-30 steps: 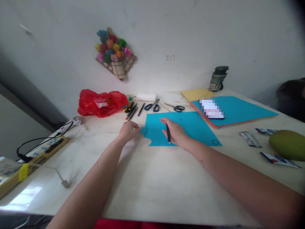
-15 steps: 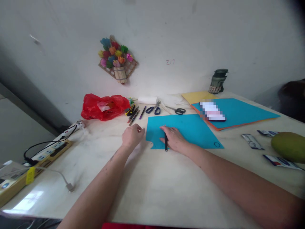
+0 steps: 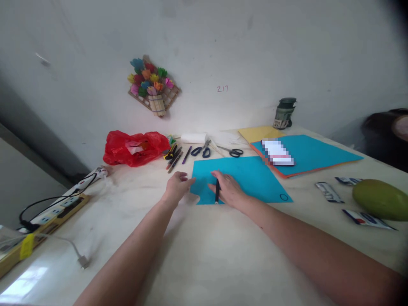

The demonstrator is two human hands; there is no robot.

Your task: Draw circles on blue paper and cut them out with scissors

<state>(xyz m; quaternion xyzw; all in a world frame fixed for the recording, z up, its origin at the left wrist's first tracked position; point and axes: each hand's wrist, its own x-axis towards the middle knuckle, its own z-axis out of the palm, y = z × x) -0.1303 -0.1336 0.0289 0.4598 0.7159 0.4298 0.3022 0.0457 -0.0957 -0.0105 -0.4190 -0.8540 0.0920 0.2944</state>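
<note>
A sheet of blue paper (image 3: 251, 178) lies on the table, with a notch cut from its near left corner and a small circle drawn at its near right corner. My right hand (image 3: 230, 190) rests on the sheet, a black pen (image 3: 217, 192) tucked in it and pointing toward me. At the paper's left edge is my left hand (image 3: 176, 189), thumb and fingers apart with nothing seen between them. Whether its thumb touches the edge I cannot tell.
Behind the hands lie a red plastic bag (image 3: 134, 148), several pens (image 3: 175, 161), blue-handled scissors (image 3: 201, 151) and black-handled scissors (image 3: 235, 152). To the right are a phone (image 3: 277, 152) on stacked paper, small packets (image 3: 329, 192) and a green mango (image 3: 379, 199). A power strip (image 3: 47, 219) runs along the left.
The view has shifted slightly, so everything sits a little lower and further left. My left thumb and fingers have spread apart a bit. My right hand still holds the pen on the paper.
</note>
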